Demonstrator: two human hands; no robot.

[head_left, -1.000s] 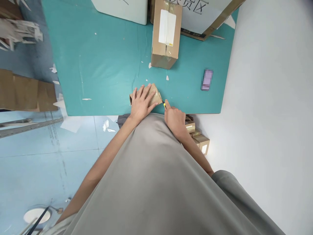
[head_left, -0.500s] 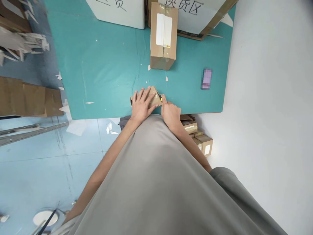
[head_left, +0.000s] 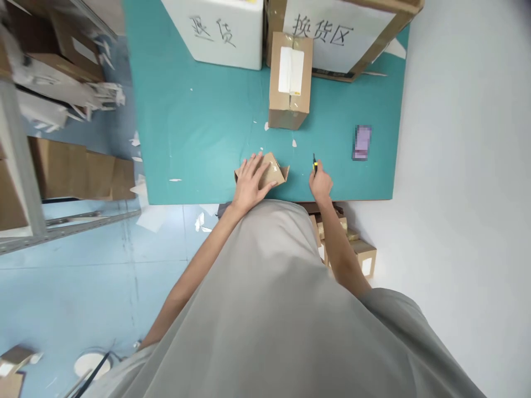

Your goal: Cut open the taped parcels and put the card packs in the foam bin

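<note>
A small brown cardboard box [head_left: 271,171] lies at the front edge of the green table [head_left: 199,138], a flap standing out at its right end. My left hand [head_left: 250,185] rests on top of it with fingers spread. Off to the right, apart from the box, my right hand [head_left: 321,182] is closed around a yellow and black utility knife [head_left: 315,165], its tip pointing away from me. Beyond the small box stands a taped carton [head_left: 290,113] with a white label.
A white bin [head_left: 228,38] and a large labelled box [head_left: 332,41] stand at the table's far side. A blurred purple object [head_left: 362,142] lies at right. Boxes [head_left: 365,257] are stacked below the table, beside a white wall [head_left: 464,166]. A metal rack [head_left: 20,166] is at left.
My right hand has moved right, away from the small box, with the utility knife. The box's right flap now stands out. My left hand stays on the box, and the view has shifted.
</note>
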